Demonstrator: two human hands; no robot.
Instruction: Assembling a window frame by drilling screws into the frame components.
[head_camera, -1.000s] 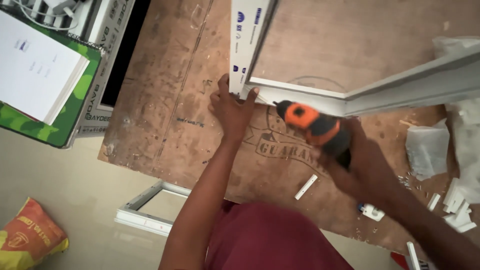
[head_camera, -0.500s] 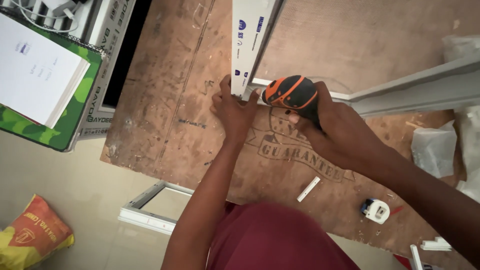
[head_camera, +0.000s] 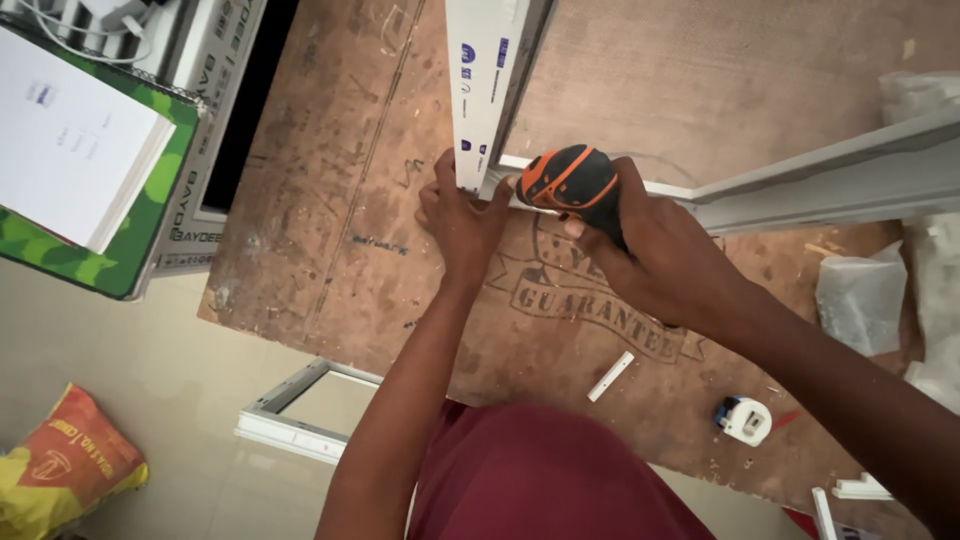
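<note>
Your left hand sits at the near end of the upright frame bar, right at the corner where it meets the cross bar running off to your right. Your right hand is just right of that corner, with the drill in it, nose against the joint. All of it lies on the plywood board. Near your right forearm, a tape measure rests on the board, a small strip left of it. Far left, a paper stack.

Bare forearms, no sleeves in view, dark red shirt below, two bare hands
</note>
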